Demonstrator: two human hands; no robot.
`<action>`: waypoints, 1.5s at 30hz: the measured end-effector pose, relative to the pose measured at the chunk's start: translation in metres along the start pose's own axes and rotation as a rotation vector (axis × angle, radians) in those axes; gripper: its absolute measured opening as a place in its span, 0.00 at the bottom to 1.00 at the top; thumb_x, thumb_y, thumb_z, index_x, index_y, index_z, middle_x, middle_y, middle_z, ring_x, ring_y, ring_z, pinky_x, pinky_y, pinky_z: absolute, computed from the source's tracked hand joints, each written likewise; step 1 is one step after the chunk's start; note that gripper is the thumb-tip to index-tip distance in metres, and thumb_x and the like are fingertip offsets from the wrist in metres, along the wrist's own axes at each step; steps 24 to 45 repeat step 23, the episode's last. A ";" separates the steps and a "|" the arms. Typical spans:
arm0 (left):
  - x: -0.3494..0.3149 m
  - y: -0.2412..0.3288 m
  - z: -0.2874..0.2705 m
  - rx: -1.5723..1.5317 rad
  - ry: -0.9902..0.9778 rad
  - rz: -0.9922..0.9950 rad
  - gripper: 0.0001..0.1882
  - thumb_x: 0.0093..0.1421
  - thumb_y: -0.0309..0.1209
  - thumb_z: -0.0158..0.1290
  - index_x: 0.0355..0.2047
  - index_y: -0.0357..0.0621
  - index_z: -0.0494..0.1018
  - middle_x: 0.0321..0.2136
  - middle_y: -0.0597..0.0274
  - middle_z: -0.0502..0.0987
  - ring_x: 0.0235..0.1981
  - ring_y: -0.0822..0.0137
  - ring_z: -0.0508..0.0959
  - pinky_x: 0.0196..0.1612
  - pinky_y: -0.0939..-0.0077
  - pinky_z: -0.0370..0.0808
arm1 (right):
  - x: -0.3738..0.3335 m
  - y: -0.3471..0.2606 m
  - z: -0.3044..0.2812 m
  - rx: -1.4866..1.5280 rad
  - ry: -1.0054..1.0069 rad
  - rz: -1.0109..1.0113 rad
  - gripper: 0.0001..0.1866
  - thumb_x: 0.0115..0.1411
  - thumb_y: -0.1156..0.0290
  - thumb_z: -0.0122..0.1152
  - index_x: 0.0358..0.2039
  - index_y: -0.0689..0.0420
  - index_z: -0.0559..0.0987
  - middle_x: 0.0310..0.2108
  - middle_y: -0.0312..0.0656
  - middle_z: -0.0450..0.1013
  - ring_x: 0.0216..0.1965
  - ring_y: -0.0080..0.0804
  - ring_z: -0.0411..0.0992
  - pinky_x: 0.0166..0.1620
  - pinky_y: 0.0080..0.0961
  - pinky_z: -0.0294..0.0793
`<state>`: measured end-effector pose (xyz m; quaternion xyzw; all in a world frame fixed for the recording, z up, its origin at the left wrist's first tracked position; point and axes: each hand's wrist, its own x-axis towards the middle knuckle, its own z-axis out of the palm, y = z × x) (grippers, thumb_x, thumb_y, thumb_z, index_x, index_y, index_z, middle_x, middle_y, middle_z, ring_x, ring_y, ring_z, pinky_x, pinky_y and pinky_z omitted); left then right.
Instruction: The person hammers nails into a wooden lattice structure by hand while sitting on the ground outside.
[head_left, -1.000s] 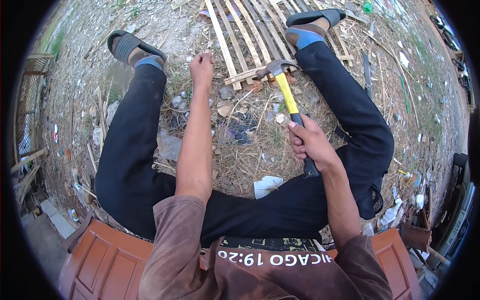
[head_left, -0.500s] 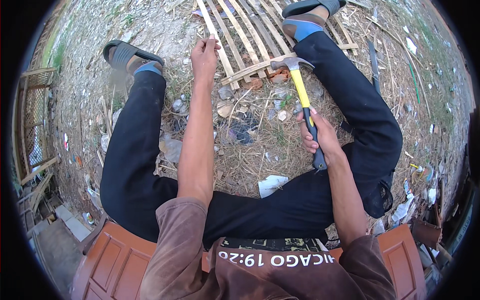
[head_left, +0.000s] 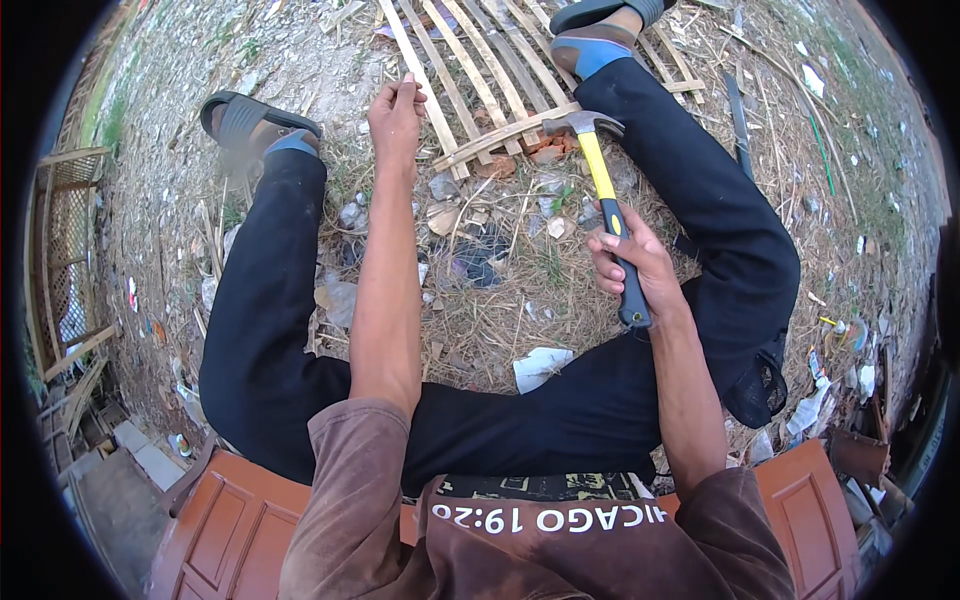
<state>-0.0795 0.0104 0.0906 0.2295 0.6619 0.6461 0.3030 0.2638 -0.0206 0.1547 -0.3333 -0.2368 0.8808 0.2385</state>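
My right hand [head_left: 640, 264] is wrapped around the black grip of a claw hammer [head_left: 597, 172] with a yellow shaft. Its grey metal head points away from me, close to the near crosspiece [head_left: 508, 138] of a frame made of pale wooden slats [head_left: 470, 62]. My left hand [head_left: 396, 122] is held just left of the leftmost slat, with fingers curled and the fingertips pinched together. Whatever may be between those fingertips is too small to make out. The slat frame lies on the ground, partly hidden behind my right foot.
Both my legs are spread around the work area, with a sandal [head_left: 238, 122] at the left. Dry grass, stones and a white scrap [head_left: 542, 368] cover the ground between them. A reddish-brown panelled door [head_left: 235, 520] lies beneath me. A lattice panel [head_left: 72, 250] stands at far left.
The view has shifted slightly. My right thumb has moved across the hammer's grip, while the hammer stays nearly in place. My left hand remains pinched beside the slat.
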 end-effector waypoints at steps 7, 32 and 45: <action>-0.004 -0.003 0.007 0.004 0.000 0.014 0.12 0.68 0.37 0.52 0.32 0.42 0.75 0.24 0.70 0.73 0.22 0.81 0.67 0.27 0.84 0.66 | -0.003 0.007 -0.005 0.078 -0.002 0.116 0.23 0.68 0.72 0.53 0.60 0.45 0.59 0.27 0.37 0.66 0.17 0.15 0.58 0.17 0.13 0.56; 0.071 0.241 -0.071 0.883 -0.433 0.341 0.19 0.63 0.40 0.50 0.45 0.37 0.76 0.35 0.53 0.82 0.33 0.61 0.80 0.35 0.67 0.76 | 0.013 0.038 0.002 -0.656 0.329 0.011 0.11 0.60 0.78 0.56 0.33 0.50 0.63 0.16 0.27 0.56 0.11 0.13 0.52 0.13 0.16 0.51; 0.071 0.241 -0.071 0.883 -0.433 0.341 0.19 0.63 0.40 0.50 0.45 0.37 0.76 0.35 0.53 0.82 0.33 0.61 0.80 0.35 0.67 0.76 | 0.013 0.038 0.002 -0.656 0.329 0.011 0.11 0.60 0.78 0.56 0.33 0.50 0.63 0.16 0.27 0.56 0.11 0.13 0.52 0.13 0.16 0.51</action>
